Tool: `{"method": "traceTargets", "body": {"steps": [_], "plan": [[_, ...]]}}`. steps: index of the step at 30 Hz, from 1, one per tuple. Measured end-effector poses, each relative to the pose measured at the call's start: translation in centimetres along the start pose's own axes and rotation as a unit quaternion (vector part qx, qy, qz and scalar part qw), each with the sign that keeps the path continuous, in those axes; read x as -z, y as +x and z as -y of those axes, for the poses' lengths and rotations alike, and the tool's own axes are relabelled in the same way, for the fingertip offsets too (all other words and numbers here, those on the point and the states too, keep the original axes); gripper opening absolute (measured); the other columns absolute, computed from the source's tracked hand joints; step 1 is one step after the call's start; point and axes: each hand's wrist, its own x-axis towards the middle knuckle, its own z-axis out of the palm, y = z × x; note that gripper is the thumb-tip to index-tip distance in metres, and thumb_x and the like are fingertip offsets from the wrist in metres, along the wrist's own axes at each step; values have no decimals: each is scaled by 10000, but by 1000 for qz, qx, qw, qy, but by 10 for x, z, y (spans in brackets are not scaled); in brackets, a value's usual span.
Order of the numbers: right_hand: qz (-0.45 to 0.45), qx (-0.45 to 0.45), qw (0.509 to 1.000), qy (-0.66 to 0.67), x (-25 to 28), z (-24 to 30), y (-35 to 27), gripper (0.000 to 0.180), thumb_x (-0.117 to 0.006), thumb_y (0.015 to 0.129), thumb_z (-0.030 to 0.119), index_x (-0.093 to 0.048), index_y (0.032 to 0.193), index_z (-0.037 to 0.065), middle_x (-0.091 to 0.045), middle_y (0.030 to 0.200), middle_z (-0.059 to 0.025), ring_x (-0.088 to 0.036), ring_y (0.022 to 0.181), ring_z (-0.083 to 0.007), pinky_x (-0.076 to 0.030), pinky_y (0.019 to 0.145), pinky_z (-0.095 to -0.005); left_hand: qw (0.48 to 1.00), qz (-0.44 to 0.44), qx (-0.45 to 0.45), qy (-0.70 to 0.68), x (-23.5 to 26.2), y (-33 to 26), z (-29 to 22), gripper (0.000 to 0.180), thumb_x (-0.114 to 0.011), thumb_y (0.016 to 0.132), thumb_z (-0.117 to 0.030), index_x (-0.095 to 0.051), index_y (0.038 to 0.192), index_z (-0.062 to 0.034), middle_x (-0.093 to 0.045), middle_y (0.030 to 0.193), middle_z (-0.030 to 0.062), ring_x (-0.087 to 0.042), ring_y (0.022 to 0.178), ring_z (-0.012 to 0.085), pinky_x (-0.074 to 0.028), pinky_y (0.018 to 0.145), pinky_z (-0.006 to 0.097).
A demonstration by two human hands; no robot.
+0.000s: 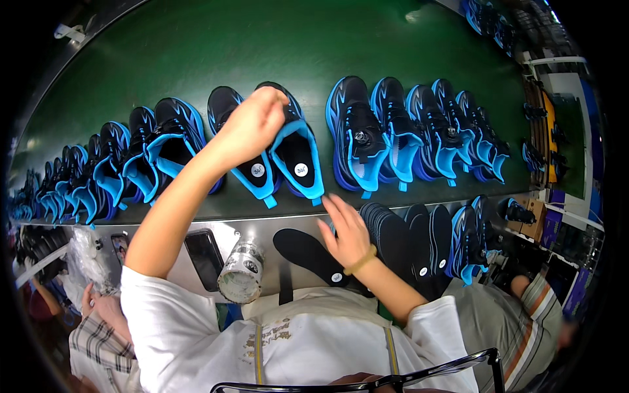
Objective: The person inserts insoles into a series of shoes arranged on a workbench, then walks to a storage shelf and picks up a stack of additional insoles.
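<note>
1) Head view, nearest the camera: black-framed glasses (pixel 452 365) cross the lower edge, in front of a white shirt (pixel 314 354)

2) Head view, work position: a pair of black-and-blue shoes stands on the green table (pixel 295 46), toes pointing away from the wearer; the left shoe (pixel 224 103) is partly covered by the forearm, the right shoe (pixel 293 149) shows its open collar; each has a round white sticker inside at the heel

3) Left hand (pixel 259 118): over the front of the right shoe, fingers curled in; fingertips are hidden, so whether they pinch any part cannot be told

4) Right hand (pixel 348 232): fingers extended and slightly spread, fingertips just beside the right shoe's blue heel tab (pixel 317 201); contact cannot be confirmed; a yellowish bracelet (pixel 360 260) circles the wrist

5) Metal ledge, left to right: dark phone (pixel 205 257), round canister (pixel 241 270), black loose insole (pixel 306 253) with sticker, stacked insoles (pixel 388 237)

6) Table, both sides: similar shoes stand in a left row (pixel 177 134) and a right row (pixel 357 128)

7) Flanks: a person in checked cloth (pixel 98 344) at left, another in grey trousers (pixel 495 327) at right
</note>
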Motion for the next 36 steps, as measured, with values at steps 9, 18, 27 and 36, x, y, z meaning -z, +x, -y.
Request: {"method": "traceTargets", "body": {"steps": [9, 18, 27, 36], "plan": [[50, -240, 963, -114, 20, -17, -141, 399, -656, 621, 287, -502, 911, 61, -412, 1066, -189, -401, 975, -359, -354, 800, -423, 993, 36, 106, -23, -73, 4, -63, 291, -476, 812, -301, -388, 746, -31, -480, 555, 118, -503, 496, 294, -388, 460, 352], [-108, -64, 988, -90, 129, -7, -89, 363, -679, 567, 117, -542, 886, 10, -438, 1079, -215, -486, 824, -324, -414, 692, -365, 920, 119, -176, 329, -135, 17, -23, 454, -528, 727, -308, -386, 1053, -27, -552, 639, 114, -555, 570, 268, -426, 507, 357], [-18, 71, 974, -213, 98, -47, 31, 74, -553, 633, 105, -565, 625, 32, -552, 958, -112, -480, 700, -219, -409, 634, -315, 897, 405, 51, 168, -100, 101, -42, 350, -489, 730, -316, -581, 814, 11, -581, 788, 175, -557, 744, 284, -425, 667, 361], [69, -122, 960, -241, 8, -58, 85, 111, -465, 731, 130, -509, 807, 62, -454, 1069, -184, -525, 788, -306, -456, 650, -365, 957, 273, 95, -4, -106, 72, -6, 474, -492, 754, -391, -479, 955, 39, -560, 806, 218, -547, 758, 311, -415, 656, 351]]}}
